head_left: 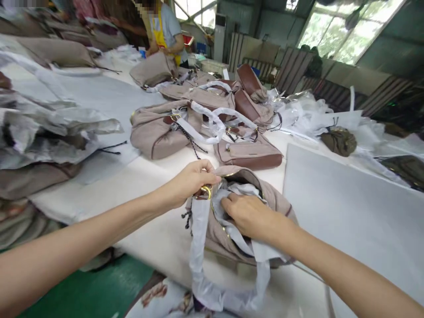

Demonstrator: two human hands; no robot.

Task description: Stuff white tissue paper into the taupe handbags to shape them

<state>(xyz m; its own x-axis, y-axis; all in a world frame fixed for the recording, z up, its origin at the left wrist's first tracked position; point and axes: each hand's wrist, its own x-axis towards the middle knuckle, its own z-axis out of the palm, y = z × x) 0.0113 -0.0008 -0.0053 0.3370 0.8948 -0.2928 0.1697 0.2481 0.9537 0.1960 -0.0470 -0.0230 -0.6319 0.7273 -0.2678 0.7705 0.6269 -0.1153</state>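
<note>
A taupe handbag (274, 203) lies open-topped on the white table (155, 176) in front of me. My left hand (190, 181) grips the bag's rim by its gold ring (206, 191). My right hand (250, 216) presses white stuffing paper (240, 190) down into the bag's mouth. The bag's handle, wrapped in white plastic (198, 265), hangs in a loop over the table's near edge.
Several more taupe and brown handbags (159, 132) with wrapped handles lie further back. Stacks of bags in crumpled paper (39, 128) stand at the left. A white sheet (347, 198) covers the right. A person in a yellow apron (164, 31) works at the far end.
</note>
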